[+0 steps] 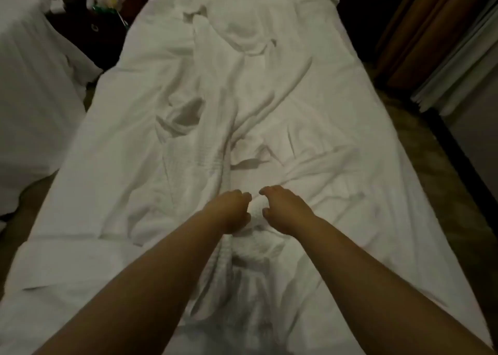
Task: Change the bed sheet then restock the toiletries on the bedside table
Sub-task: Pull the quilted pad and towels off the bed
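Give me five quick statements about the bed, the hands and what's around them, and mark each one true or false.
1. Both hands are on the white sheet near the foot of the bed. True: the left hand and the right hand sit close together on a bunched ridge of fabric.
2. The sheet lies smooth and flat. False: it is wrinkled, with folds running up the middle.
3. The fingers of both hands are curled into the fabric. True.
4. The bedside table stands to the right of the bed. False: it is at the upper left, with blurred items on it.
5. A curtain hangs at the right. True.
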Action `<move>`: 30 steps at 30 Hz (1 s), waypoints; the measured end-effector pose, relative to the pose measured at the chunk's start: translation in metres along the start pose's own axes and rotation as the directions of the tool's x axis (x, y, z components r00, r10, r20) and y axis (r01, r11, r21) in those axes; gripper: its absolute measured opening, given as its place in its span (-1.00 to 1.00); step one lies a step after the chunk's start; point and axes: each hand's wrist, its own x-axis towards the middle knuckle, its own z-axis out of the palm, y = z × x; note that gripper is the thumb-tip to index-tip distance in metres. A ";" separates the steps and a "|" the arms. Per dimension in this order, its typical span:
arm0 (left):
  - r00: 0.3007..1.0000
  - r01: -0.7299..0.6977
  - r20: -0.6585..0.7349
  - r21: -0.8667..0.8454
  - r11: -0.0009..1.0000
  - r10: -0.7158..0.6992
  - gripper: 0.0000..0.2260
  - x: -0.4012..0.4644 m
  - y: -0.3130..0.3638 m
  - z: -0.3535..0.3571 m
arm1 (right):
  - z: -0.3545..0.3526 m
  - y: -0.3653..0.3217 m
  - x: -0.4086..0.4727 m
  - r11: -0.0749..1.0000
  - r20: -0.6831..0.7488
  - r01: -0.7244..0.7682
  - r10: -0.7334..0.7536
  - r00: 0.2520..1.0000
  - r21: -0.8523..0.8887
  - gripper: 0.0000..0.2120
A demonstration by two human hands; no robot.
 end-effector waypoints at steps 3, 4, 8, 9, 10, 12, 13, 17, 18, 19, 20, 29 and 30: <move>0.997 0.011 0.072 -0.033 0.999 -0.008 -0.55 0.009 -0.003 0.040 | 0.040 0.010 0.002 1.000 0.032 -0.024 0.024 0.999 -0.015 -0.51; 0.997 0.009 0.083 -0.039 0.999 -0.006 -0.54 0.012 -0.006 0.056 | 0.056 0.014 0.002 0.999 0.046 -0.028 0.029 0.998 -0.021 -0.52; 0.999 -0.008 0.048 -0.102 0.995 0.013 -0.45 0.019 -0.017 0.112 | 0.115 0.024 -0.003 0.998 0.033 -0.044 0.045 0.998 -0.034 -0.49; 0.999 -0.017 0.027 -0.118 0.993 0.020 -0.43 0.018 -0.018 0.125 | 0.128 0.027 -0.006 0.997 0.023 -0.050 0.051 0.998 -0.057 -0.49; 0.999 -0.037 -0.004 -0.122 0.992 0.037 -0.40 0.018 -0.019 0.137 | 0.140 0.029 -0.009 0.996 0.015 -0.054 0.056 0.998 -0.076 -0.50; 0.997 -0.052 -0.061 -0.101 0.994 0.046 -0.37 0.018 -0.021 0.154 | 0.156 0.032 -0.016 0.992 0.021 -0.082 0.085 0.996 -0.098 -0.53; 0.995 -0.044 -0.096 -0.088 0.995 0.036 -0.36 0.021 -0.022 0.158 | 0.163 0.036 -0.018 0.988 0.029 -0.095 0.099 0.995 -0.118 -0.54; 0.982 0.059 -0.177 -0.068 0.996 -0.070 -0.34 0.042 -0.023 0.152 | 0.176 0.048 -0.019 0.981 0.007 -0.154 0.156 0.988 -0.122 -0.54; 0.980 0.078 -0.177 -0.057 0.995 -0.087 -0.33 0.049 -0.023 0.149 | 0.177 0.049 -0.016 0.977 -0.027 -0.170 0.168 0.985 -0.126 -0.52; 0.981 0.088 -0.170 -0.049 0.995 -0.095 -0.33 0.056 -0.023 0.146 | 0.177 0.051 -0.012 0.973 -0.056 -0.193 0.187 0.981 -0.128 -0.50; 0.983 0.088 -0.156 -0.044 0.995 -0.094 -0.33 0.063 -0.024 0.143 | 0.177 0.052 -0.006 0.967 -0.103 -0.212 0.199 0.975 -0.141 -0.48; 0.987 0.101 -0.126 0.031 0.994 -0.096 -0.39 0.117 -0.020 0.138 | 0.164 0.064 0.042 0.988 -0.200 -0.149 0.153 0.968 0.036 -0.44; 0.982 0.120 -0.151 0.040 0.992 -0.113 -0.45 0.121 -0.018 0.138 | 0.164 0.066 0.045 0.989 -0.201 -0.145 0.149 0.968 0.034 -0.44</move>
